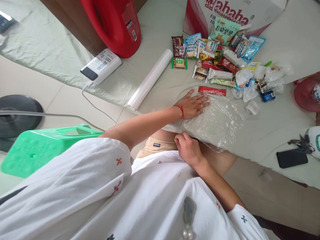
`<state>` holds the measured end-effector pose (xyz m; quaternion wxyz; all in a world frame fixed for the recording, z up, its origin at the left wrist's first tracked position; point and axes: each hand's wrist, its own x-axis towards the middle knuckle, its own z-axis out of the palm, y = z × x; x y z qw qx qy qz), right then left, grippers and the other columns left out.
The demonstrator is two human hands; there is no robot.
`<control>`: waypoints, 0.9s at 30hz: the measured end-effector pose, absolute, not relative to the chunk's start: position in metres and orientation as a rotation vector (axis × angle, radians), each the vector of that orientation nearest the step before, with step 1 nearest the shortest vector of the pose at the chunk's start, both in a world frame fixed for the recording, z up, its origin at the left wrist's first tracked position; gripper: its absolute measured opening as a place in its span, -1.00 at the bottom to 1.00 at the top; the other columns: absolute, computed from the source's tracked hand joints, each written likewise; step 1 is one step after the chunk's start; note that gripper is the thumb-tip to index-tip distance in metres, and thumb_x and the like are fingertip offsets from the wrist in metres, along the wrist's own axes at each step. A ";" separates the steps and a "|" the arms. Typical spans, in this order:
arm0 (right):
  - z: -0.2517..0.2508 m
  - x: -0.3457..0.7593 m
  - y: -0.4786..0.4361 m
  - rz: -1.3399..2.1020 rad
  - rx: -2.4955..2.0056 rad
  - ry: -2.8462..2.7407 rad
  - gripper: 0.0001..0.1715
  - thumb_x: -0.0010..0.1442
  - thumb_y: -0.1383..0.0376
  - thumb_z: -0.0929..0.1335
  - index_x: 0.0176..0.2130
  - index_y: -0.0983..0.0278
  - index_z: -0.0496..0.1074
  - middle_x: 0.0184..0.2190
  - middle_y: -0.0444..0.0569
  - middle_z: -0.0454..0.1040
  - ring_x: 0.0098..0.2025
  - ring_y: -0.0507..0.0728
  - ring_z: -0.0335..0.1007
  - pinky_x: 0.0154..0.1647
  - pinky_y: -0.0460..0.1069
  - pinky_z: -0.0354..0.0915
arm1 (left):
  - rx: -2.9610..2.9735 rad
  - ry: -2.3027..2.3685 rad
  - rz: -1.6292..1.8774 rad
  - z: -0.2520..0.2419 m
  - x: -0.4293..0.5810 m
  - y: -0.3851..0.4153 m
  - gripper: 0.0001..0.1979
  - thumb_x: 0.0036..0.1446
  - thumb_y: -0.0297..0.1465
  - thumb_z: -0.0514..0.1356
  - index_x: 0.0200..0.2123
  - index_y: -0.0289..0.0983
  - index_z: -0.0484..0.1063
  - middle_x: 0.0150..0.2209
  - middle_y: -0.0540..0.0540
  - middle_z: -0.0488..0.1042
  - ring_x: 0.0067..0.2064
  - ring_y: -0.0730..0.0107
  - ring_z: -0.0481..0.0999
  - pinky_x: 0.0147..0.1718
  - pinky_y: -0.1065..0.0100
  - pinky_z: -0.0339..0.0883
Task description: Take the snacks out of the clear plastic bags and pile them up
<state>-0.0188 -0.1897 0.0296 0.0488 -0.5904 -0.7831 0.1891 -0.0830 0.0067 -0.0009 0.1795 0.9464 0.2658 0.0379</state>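
My left hand point(193, 105), a red cord at its wrist, lies flat with fingers stretched out on the table. Its fingers rest at the upper left edge of a crumpled sheet of clear plastic film point(218, 123). Close to the lap, by the table edge, my right hand point(188, 148) is closed with its fingers curled. What it holds, if anything, is hidden. A narrow red snack packet point(212, 91) lies just beyond the film. To the left of my left hand there is a roll of clear film point(151, 78), lying at a slant.
Several wrapped snacks point(221, 75) lie heaped before a Wahaha carton point(225, 15). A red jug point(120, 30) and a white power bank point(101, 66) with a cable stand left. At right are a black phone-like object point(292, 158) and keys point(302, 143). A green stool point(47, 150) stands below.
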 end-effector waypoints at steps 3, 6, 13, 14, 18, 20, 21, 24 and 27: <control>0.036 0.006 -0.187 0.375 -1.775 -2.113 -0.69 0.49 0.26 0.22 -0.02 0.24 0.52 -0.07 0.12 0.57 -0.03 0.18 0.50 0.03 0.05 0.37 | 2.667 0.763 0.099 0.001 -0.083 0.007 -0.40 0.48 -0.16 -0.23 0.50 -0.04 0.10 0.56 -0.01 -0.02 0.57 0.19 -0.06 0.48 -0.22 -0.51; 0.032 0.044 -0.177 0.087 -1.985 -1.876 -0.44 0.48 0.13 0.21 0.30 0.36 0.35 0.27 0.35 0.39 0.35 0.37 0.24 0.34 0.31 0.19 | 2.674 0.771 0.125 0.002 -0.086 0.002 -0.40 0.49 -0.13 -0.21 0.50 -0.04 0.11 0.55 -0.03 0.00 0.57 0.14 -0.04 0.47 -0.27 -0.53; 0.011 0.150 -0.207 0.052 -2.480 -1.663 -0.24 0.46 0.06 0.08 0.43 0.42 0.21 0.42 0.43 0.19 0.47 0.50 0.06 0.36 0.53 0.07 | 2.646 0.940 0.155 0.006 -0.110 -0.025 -0.41 0.48 -0.12 -0.14 0.50 -0.04 0.10 0.55 -0.11 0.01 0.55 -0.02 0.02 0.40 -0.48 -0.46; 0.015 0.164 -0.210 0.044 -2.497 -1.649 -0.25 0.45 0.06 0.10 0.40 0.43 0.26 0.39 0.45 0.24 0.45 0.51 0.11 0.34 0.50 0.12 | 2.638 0.979 0.155 0.006 -0.113 -0.028 -0.40 0.48 -0.11 -0.14 0.50 -0.05 0.10 0.55 -0.13 -0.01 0.55 -0.04 0.01 0.39 -0.51 -0.45; 0.044 0.191 -0.175 0.006 -2.458 -1.578 -0.36 0.43 0.07 0.15 0.18 0.39 0.49 0.08 0.38 0.52 0.12 0.43 0.47 0.19 0.34 0.35 | 2.634 1.065 0.157 0.006 -0.113 -0.040 -0.40 0.49 -0.11 -0.15 0.49 -0.08 0.12 0.55 -0.16 -0.03 0.55 -0.08 -0.02 0.35 -0.59 -0.40; 0.056 0.186 -0.131 0.043 -2.320 -1.676 -0.43 0.44 0.09 0.15 0.11 0.32 0.53 0.00 0.25 0.57 -0.03 0.33 0.52 0.10 0.24 0.41 | 2.653 1.042 0.143 0.006 -0.109 -0.045 -0.41 0.49 -0.11 -0.16 0.49 -0.07 0.13 0.55 -0.16 0.00 0.55 -0.09 -0.02 0.35 -0.60 -0.38; 0.059 0.179 -0.106 0.064 -2.230 -1.790 -0.46 0.45 0.11 0.15 0.09 0.29 0.55 0.01 0.22 0.57 0.00 0.31 0.51 0.11 0.20 0.40 | 2.661 1.031 0.133 0.006 -0.108 -0.047 -0.41 0.49 -0.11 -0.15 0.49 -0.06 0.13 0.55 -0.16 0.00 0.55 -0.09 -0.02 0.35 -0.59 -0.36; 0.057 0.151 -0.033 0.126 -2.028 -2.126 -0.49 0.40 0.20 0.23 0.21 0.28 0.49 0.22 0.19 0.45 0.17 0.31 0.41 0.10 0.13 0.37 | 2.670 1.019 0.110 0.008 -0.105 -0.050 -0.42 0.49 -0.11 -0.14 0.49 -0.06 0.13 0.55 -0.17 0.01 0.56 -0.08 -0.02 0.37 -0.57 -0.34; 0.051 0.134 0.010 0.216 -2.062 -2.348 -0.50 0.36 0.21 0.28 0.20 0.28 0.49 0.19 0.19 0.45 0.07 0.32 0.45 -0.03 0.10 0.35 | 2.668 1.026 0.110 0.009 -0.106 -0.051 -0.42 0.50 -0.10 -0.15 0.49 -0.06 0.13 0.55 -0.16 0.01 0.56 -0.03 -0.01 0.38 -0.55 -0.33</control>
